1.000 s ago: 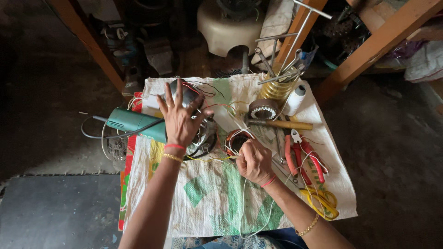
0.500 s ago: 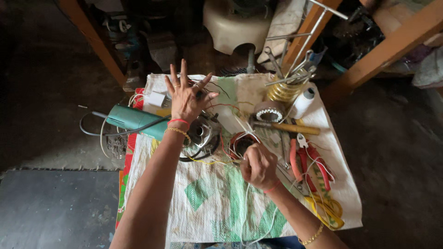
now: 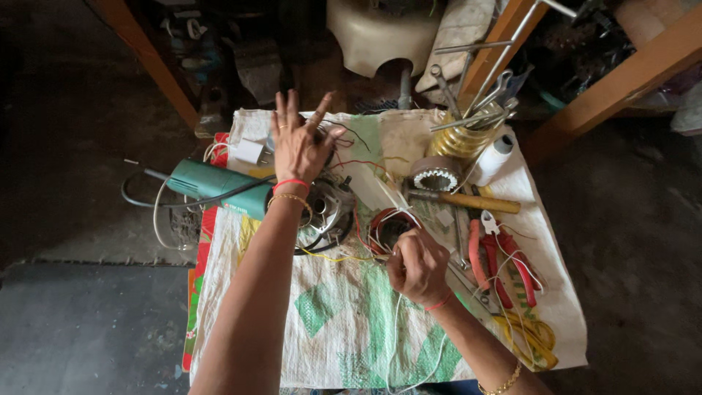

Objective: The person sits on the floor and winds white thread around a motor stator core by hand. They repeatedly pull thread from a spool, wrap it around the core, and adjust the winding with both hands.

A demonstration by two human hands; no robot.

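The left hand [image 3: 298, 143] is held up flat with fingers spread wide, nothing gripped, right above the green grinder [image 3: 219, 188] and its metal housing [image 3: 327, 212]. The right hand [image 3: 418, 265] is curled tight around white wire [image 3: 395, 322], pinched just beside the red coil [image 3: 385, 228] lying mid-sack [image 3: 329, 329]. Up top, a gold tin [image 3: 459, 139] is stuffed with wrenches and rods. Red pliers [image 3: 501, 260] are parked on the right.

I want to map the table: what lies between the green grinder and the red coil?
In the head view, a round metal motor housing, between grinder and coil.
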